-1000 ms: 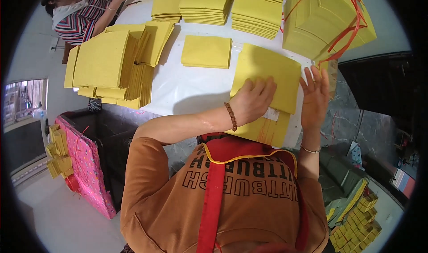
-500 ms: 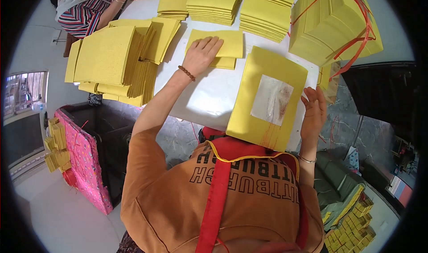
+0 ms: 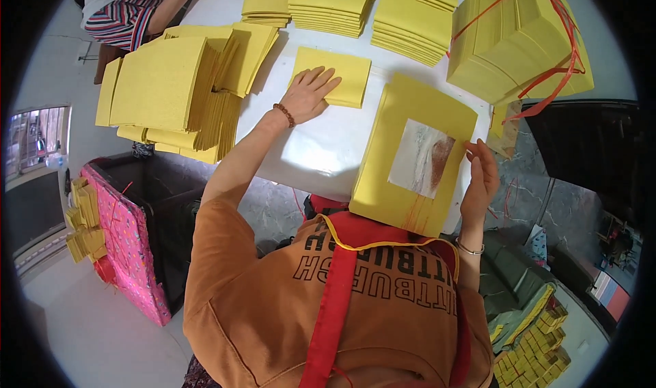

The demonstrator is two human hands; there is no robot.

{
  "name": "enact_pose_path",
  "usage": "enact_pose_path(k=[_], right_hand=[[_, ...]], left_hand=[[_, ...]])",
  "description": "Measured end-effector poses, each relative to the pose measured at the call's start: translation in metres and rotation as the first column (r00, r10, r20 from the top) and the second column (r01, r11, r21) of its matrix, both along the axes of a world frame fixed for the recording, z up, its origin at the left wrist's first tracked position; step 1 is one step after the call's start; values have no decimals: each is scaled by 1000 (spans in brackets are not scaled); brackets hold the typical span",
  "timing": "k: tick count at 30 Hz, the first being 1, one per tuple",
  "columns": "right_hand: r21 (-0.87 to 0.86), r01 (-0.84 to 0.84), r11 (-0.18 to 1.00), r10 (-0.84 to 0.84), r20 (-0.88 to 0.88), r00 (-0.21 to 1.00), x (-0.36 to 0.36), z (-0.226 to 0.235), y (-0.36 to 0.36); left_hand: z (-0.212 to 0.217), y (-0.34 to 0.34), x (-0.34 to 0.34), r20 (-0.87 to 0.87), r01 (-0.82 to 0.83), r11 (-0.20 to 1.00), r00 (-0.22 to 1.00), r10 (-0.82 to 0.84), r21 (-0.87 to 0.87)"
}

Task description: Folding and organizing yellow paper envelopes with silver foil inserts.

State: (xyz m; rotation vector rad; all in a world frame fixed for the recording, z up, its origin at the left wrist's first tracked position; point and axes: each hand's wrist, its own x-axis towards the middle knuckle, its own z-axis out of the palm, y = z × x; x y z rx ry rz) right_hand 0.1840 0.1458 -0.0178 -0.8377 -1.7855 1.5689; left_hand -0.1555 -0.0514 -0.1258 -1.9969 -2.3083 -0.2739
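My left hand (image 3: 311, 95) lies flat with fingers stretched on the lower left corner of a small yellow paper piece (image 3: 348, 77), which rests on the white table. To the right is a stack of larger yellow sheets (image 3: 417, 101). On its top lies a white square patch (image 3: 415, 157) with a reddish-brown smear. My right hand (image 3: 481, 179) is at the right edge of this stack, fingers loosely bent and apart, with nothing visible in it. Whether its fingertips touch the sheets I cannot tell.
Neat piles of folded yellow paper (image 3: 328, 9) line the far side. A leaning yellow bundle (image 3: 160, 84) stands left, and a large bundle tied with red string (image 3: 512, 39) at far right. Across the table sits a person in a striped top (image 3: 126, 12). The white table (image 3: 307, 156) curves before me.
The small yellow piece's upper part has come down over its lower part, so the two now line up. My left hand has slid slightly toward me; my right hand has barely moved.
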Motion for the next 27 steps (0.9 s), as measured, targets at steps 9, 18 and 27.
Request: enact_pose_path(k=[9, 18, 27], right_hand=[[118, 1, 993, 0, -8, 1000, 3, -4, -2], [124, 27, 992, -25, -18, 1000, 7, 2, -6], [247, -109, 963, 97, 61, 993, 3, 10, -5]], left_hand=[[-15, 1, 10, -96, -58, 998, 994, 58, -4], [-7, 3, 11, -157, -31, 999, 987, 25, -36], [-4, 16, -3, -86, -26, 998, 996, 21, -62]])
